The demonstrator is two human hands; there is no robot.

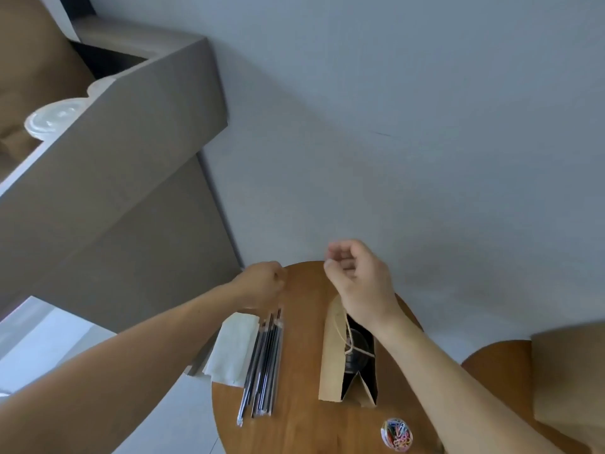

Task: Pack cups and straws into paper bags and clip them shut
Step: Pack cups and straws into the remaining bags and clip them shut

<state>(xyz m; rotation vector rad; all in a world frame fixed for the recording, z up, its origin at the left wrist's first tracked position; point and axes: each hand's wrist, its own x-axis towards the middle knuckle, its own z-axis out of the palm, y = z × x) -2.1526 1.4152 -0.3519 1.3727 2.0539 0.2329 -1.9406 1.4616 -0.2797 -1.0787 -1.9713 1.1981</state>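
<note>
Paper bag (330,362) sits under our right hand (360,276), which pinches its cord (347,332); left of the bag, our left hand (262,283) is curled, hold unclear.

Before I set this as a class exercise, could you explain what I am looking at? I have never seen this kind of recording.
There is no machine here: one camera worn on a person's head looks down at their two bare hands. On the round wooden table lie wrapped black straws, white paper beside them, and a small tub of coloured paper clips. A brown paper bag stands open with what looks like a cup inside. The right hand pinches the bag's string handle. The left hand is curled beyond the straws; whether it holds anything is hidden.
</note>
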